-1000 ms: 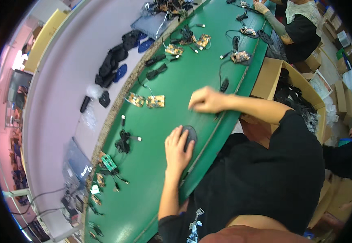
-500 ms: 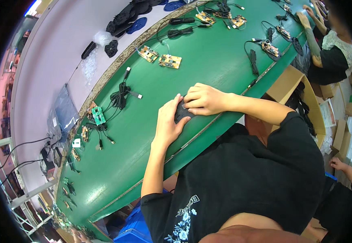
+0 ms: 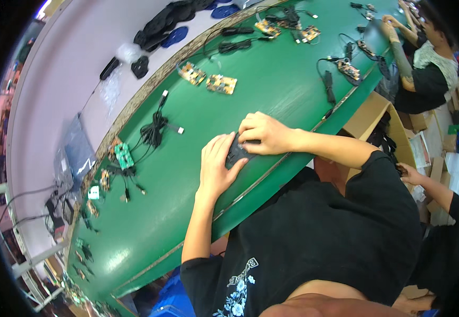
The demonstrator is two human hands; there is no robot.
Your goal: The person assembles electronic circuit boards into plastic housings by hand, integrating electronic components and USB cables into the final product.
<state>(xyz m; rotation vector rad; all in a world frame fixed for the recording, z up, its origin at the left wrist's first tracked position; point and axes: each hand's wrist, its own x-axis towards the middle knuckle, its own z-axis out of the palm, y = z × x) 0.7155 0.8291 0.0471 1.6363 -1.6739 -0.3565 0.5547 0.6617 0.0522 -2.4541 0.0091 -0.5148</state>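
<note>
A dark, flat plastic part (image 3: 236, 154) lies at the green work surface's near edge, between my two hands. My left hand (image 3: 218, 164) steadies it from the left, with the thumb along its near side and the fingers along its far side. The fingers of my right hand (image 3: 266, 134) are curled down onto its right end. What is under those fingertips is hidden. Beyond my hands lie two tan circuit boards (image 3: 221, 84) with parts on them.
Left of my hands are a coiled black cable (image 3: 154, 129) and a green circuit board (image 3: 124, 155). Black and blue plates (image 3: 174, 37) lie on the pale far ledge. An open cardboard box (image 3: 367, 119) stands below the right edge. Another person's arm (image 3: 401, 58) reaches over the far right.
My left hand's fingers have shifted slightly, and more of the dark part shows between my hands. The view has tilted a little. At the lower right, another person's hand has moved up and left.
</note>
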